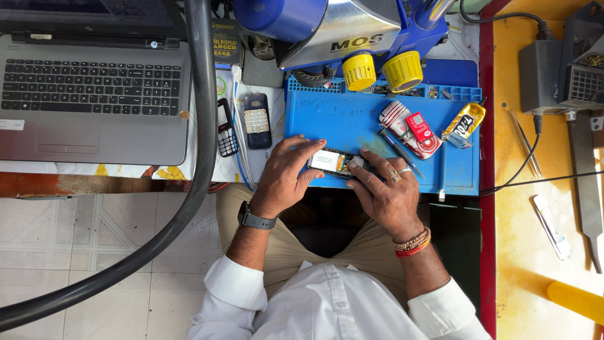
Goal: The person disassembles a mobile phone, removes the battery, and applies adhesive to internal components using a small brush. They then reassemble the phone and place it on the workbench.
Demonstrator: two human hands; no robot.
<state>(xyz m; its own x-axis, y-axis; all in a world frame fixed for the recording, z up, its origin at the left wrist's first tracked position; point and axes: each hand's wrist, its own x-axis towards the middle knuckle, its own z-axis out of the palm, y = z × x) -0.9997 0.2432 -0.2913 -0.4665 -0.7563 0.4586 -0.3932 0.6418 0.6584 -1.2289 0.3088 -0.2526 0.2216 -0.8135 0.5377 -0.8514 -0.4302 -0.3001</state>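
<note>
Both my hands hold a small opened mobile phone (pixel 335 161) at the near edge of a blue work mat (pixel 343 116). My left hand (pixel 284 175) grips its left end, fingers over the top. My right hand (pixel 385 190), with rings, pinches its right end. The phone's inner board shows between my thumbs. A screwdriver (pixel 397 148) lies on the mat just beyond my right fingers.
Two small keypad phones (pixel 227 128) (pixel 257 119) lie left of the mat. A laptop (pixel 94 82) sits at far left, crossed by a thick black hose (pixel 202 126). A blue microscope stand with yellow knobs (pixel 360 70), a red-white packet (pixel 412 129) and a yellow tube (pixel 464 124) are behind.
</note>
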